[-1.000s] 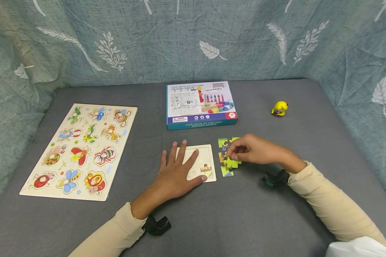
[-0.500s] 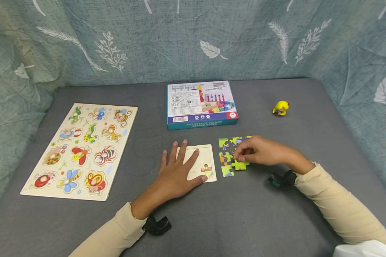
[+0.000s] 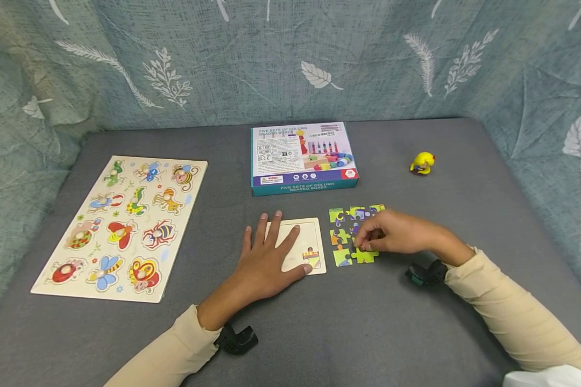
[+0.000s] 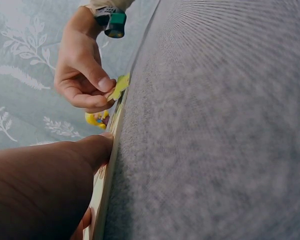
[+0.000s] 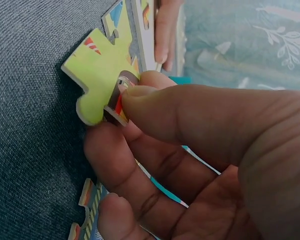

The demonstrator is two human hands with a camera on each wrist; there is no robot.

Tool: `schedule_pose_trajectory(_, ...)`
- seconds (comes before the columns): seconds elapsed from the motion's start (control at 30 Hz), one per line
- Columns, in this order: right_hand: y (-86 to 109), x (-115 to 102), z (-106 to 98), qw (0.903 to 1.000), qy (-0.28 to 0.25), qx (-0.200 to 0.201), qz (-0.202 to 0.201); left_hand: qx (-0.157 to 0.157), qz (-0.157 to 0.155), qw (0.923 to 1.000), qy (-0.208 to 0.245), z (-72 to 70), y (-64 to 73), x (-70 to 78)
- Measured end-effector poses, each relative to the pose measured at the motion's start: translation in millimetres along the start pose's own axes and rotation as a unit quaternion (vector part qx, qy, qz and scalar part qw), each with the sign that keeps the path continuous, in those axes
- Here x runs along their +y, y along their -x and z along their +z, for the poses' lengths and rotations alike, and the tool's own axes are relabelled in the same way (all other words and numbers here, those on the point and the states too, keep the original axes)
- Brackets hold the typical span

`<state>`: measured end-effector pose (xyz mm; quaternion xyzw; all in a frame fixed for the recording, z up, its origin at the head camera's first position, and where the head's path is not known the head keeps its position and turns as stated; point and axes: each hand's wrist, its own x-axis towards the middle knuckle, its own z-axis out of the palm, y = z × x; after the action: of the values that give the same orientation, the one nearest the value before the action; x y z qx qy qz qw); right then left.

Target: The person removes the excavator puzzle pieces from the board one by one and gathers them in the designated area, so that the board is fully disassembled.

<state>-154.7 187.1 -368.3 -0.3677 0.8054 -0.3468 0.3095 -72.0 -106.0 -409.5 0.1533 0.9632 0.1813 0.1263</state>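
Note:
A green jigsaw piece (image 5: 97, 67) is pinched between thumb and fingers of my right hand (image 3: 394, 232). In the head view that piece sits low at the right of several other jigsaw pieces (image 3: 342, 257) laid in rough rows. With fingers spread, my left hand (image 3: 266, 266) rests flat on a pale square puzzle tray (image 3: 319, 242). One placed piece (image 3: 311, 257) shows in the tray's lower right corner, near the left thumb. Seen from the left wrist, the held piece (image 4: 120, 87) is tilted; some loose pieces are hidden behind the right hand.
A wooden insect peg puzzle (image 3: 126, 226) lies at the left. Behind the tray is a boxed bead set (image 3: 304, 158). A small yellow toy (image 3: 423, 163) stands at the back right, and a leaf-patterned cloth (image 3: 290, 64) hangs behind the grey table (image 3: 319, 333).
My right hand has shifted right and slightly toward me with the green jigsaw piece, uncovering more loose pieces. The left hand has stayed put on the tray.

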Motion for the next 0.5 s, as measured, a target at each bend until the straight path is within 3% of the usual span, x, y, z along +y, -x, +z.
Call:
schedule_pose_trajectory(0.2, -0.8, -0.1, 0.6, 0.9996, 0.028, 0.007, -0.007, 0.003, 0.002, 1.0, 0.001, 0.6, 0.0, -0.4)
schedule_pose_trajectory(0.5, 1.0, -2.4, 0.5, 0.9996, 0.024, 0.015, -0.005, 0.003, 0.001, 1.0, 0.0, 1.5, -0.5, -0.8)
